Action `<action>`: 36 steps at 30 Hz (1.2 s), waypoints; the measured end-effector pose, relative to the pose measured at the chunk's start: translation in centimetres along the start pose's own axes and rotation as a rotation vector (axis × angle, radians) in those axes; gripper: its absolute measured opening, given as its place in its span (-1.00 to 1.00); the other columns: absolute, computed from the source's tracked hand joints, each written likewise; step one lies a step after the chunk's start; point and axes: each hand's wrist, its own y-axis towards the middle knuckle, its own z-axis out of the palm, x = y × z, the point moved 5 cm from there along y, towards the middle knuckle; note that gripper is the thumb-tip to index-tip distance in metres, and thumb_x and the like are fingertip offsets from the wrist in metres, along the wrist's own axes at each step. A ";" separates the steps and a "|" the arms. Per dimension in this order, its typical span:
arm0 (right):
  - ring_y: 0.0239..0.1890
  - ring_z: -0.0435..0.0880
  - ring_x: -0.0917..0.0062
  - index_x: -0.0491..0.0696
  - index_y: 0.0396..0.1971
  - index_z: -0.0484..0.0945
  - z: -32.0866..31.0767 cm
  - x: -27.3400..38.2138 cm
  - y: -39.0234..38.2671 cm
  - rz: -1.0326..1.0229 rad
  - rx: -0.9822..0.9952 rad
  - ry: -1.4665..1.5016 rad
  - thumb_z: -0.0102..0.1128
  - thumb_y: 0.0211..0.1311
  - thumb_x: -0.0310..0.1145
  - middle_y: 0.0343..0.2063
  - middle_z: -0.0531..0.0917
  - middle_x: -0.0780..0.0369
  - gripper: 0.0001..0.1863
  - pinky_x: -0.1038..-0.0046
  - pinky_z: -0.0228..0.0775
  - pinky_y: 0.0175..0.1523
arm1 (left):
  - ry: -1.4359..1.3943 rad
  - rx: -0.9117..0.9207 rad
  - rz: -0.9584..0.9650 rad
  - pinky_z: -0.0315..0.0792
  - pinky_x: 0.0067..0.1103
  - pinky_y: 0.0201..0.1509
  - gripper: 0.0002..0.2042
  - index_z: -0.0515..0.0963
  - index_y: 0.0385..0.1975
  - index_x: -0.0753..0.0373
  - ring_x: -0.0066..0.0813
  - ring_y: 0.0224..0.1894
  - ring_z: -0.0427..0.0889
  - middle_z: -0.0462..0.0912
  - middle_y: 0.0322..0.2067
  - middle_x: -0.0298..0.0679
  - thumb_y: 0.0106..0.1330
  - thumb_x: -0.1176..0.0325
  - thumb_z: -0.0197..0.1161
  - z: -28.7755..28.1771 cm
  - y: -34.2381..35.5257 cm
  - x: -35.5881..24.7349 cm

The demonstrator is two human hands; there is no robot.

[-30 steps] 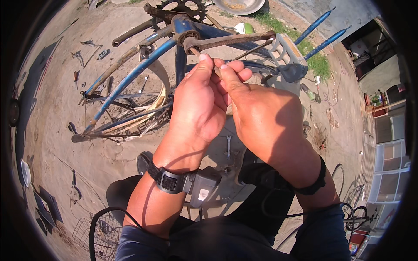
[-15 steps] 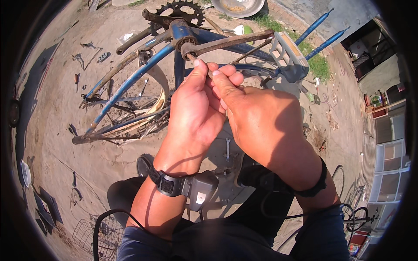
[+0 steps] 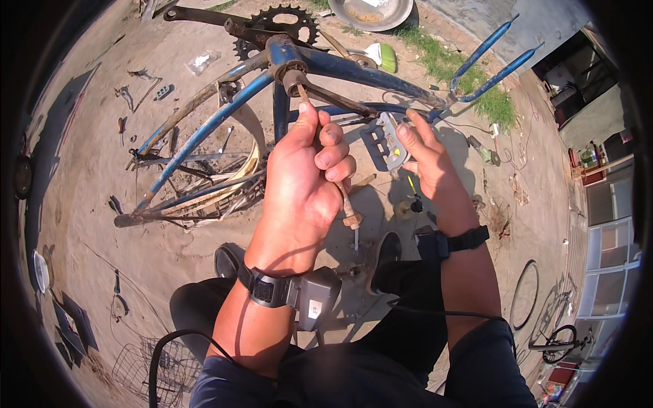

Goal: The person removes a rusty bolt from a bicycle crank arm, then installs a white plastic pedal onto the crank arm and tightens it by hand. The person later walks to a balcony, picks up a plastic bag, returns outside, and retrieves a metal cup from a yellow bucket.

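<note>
My left hand (image 3: pixel 306 160) is closed around a rusty metal rod (image 3: pixel 349 204) with a nut-like piece near its lower end. The rod's upper tip meets the crank's round end at the bottom bracket (image 3: pixel 291 71) of a blue bicycle frame (image 3: pixel 360 73); whether it sits inside a hole is hard to tell. To the right, my right hand (image 3: pixel 428 153) grips the outer edge of a grey pedal (image 3: pixel 386 144) between thumb and fingers. The pedal hangs on a rusty crank arm (image 3: pixel 340 100). A toothed chainring (image 3: pixel 289 27) shows on the far side, beside the other crank arm (image 3: pixel 197 16).
A wrench (image 3: pixel 356 239) lies on the ground between my shoes. A metal basin (image 3: pixel 373 12) and a green-headed brush (image 3: pixel 386 58) lie beyond the frame. A wire basket (image 3: pixel 153 370) is at lower left, a tyre (image 3: pixel 525 294) at right.
My right hand has left the rod and taken hold of the pedal. The crank has turned: the pedal swung toward me and left, the opposite crank arm upward. My left hand keeps the rod.
</note>
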 end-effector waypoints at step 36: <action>-0.19 0.77 0.36 -0.22 0.03 0.53 4.5 19.4 -4.3 -0.598 0.159 -0.002 0.11 0.42 -0.14 -0.17 0.71 0.09 -0.57 0.50 0.62 -0.23 | 0.295 -0.213 0.047 0.09 -0.69 -0.70 -0.72 0.37 -0.29 0.14 -0.73 -0.72 0.18 0.29 -0.60 -0.49 0.62 0.13 -0.16 0.0 -0.9 -0.9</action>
